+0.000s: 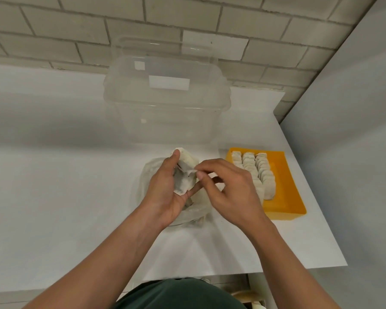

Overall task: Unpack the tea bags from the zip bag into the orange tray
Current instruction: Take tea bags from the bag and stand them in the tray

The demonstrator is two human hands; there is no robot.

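My left hand [165, 186] gripped a small stack of tea bags [186, 166] just above the zip bag [143, 186], thumb on the top end and fingers curled under the lower end. My right hand [230, 188] pinched the edge of the nearest bag between thumb and forefinger. The zip bag lay crumpled on the counter [54, 186] beneath both hands; I thought more bags were inside, though the plastic blurred them. The orange tray [288, 186] sat just to the right, with three rows [249, 166] standing on edge in its left part and its right part bare.

I judged the stack to be the weak point. Since it was held only at its ends, a tug on one bag could have splayed the rest and dropped them back into the zip bag or onto the counter. The paper looked thin, so a hard pinch might have torn it and spilled tea. The packed rows leaned on one another, and a careless push while adding a bag could have toppled them. The tray also lay near the counter's right edge, where a knock from my wrist might have shoved it over.

The counter was white, smooth and matte. A clear plastic tub [165, 103] stood behind the zip bag, against a wall of pale tiles [76, 30]. A plain white panel [354, 108] closed off the right side.
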